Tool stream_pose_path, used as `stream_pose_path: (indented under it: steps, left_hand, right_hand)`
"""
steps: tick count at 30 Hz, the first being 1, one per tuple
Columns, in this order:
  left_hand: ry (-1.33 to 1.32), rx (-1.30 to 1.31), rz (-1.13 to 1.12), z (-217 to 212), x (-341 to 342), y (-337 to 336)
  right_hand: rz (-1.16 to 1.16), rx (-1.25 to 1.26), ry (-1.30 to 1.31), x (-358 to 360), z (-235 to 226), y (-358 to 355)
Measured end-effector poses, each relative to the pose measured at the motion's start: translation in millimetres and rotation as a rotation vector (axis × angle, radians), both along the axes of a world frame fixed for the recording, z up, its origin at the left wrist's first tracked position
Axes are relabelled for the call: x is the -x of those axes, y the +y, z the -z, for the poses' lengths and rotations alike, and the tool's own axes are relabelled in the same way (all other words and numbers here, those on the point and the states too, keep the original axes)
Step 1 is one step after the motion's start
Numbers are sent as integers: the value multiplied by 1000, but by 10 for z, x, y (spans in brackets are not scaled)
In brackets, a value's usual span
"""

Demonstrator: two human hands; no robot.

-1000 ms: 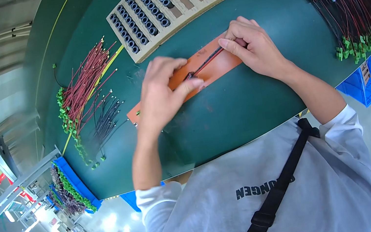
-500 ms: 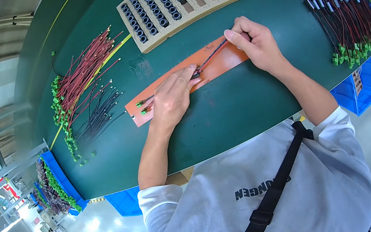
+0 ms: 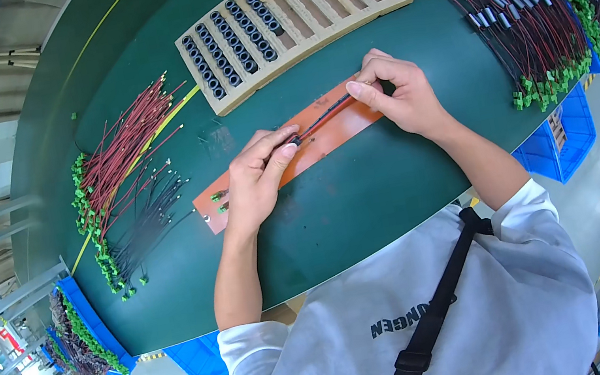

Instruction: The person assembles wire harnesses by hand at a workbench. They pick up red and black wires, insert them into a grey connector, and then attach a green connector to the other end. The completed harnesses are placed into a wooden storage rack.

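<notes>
My left hand [image 3: 260, 177] is closed over an orange strip-shaped board [image 3: 325, 148], pinching a small black piece [image 3: 295, 140] between thumb and fingers. It looks like the black rings in the tray, but fingers cover part of it. From there a red and black wire pair [image 3: 327, 113] stretches taut to my right hand [image 3: 397, 94], whose thumb and forefinger grip its far end. Green connectors [image 3: 220, 201] poke out on the other side of my left hand, lying over the board's left end. The wire stretch between them and the black piece is hidden under that hand.
A slotted wooden tray [image 3: 321, 33] with rows of black rings [image 3: 243, 45] stands beyond the board. Loose red wires [image 3: 134, 132] and black wires [image 3: 152, 213] lie at left. Bundled wires with grey sleeves [image 3: 518, 12] lie at right, beside a blue bin [image 3: 598, 46].
The view has shifted a little. My left thumb has moved from lying flat along the board to pinching the black piece, which now sits raised. My right hand keeps hold of the wires.
</notes>
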State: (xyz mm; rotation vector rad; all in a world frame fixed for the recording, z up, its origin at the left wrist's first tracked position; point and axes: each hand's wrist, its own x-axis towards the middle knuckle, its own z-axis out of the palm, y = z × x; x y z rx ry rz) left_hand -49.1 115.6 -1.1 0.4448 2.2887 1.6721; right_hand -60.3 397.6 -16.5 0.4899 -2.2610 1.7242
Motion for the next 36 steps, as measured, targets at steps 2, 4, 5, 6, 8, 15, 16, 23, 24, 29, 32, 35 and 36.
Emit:
stream_pose_path:
  steps: [2,4,5,6,8,15,16,23,24,29,32,35,36]
  left_hand:
    - [-94,20,21,-54,11,-8]
    - [-167,4,10,-65,5,4]
    - [-192,-21,-11,-57,-7,32]
    - [-217,-46,-31,-59,-19,32]
    - [-126,62,11,-104,-4,6]
    - [111,214,66,-229,-29,26]
    - [96,224,41,-271,-54,22]
    - [135,-439,-299,-701,-96,-400]
    - [133,-516,-308,-771,-125,-369]
    - [153,-557,-229,-625,-325,36]
    - [-53,-561,-140,-528,-399,192]
    - [-49,-485,-86,-376,-384,221]
    - [-14,-458,-93,-356,-409,279]
  right_hand:
    - [-17,22,-24,-5,1,5]
    - [-23,-22,51,-18,-21,15]
    - [-27,-46,91,-20,-37,16]
    - [-38,-78,122,-29,-53,12]
    - [-55,-148,189,-37,-99,29]
    - [-22,30,132,-98,-62,-76]
    - [-65,68,53,-95,-34,-60]
    - [-217,39,67,-252,-246,-104]
    - [-269,135,-1,-304,-292,-229]
    - [-506,172,-134,-488,-554,-724]
    - [-548,359,-363,-549,-589,-772]
    - [-402,40,-351,-558,-569,-489]
    - [-357,-65,-331,-576,-596,-318]
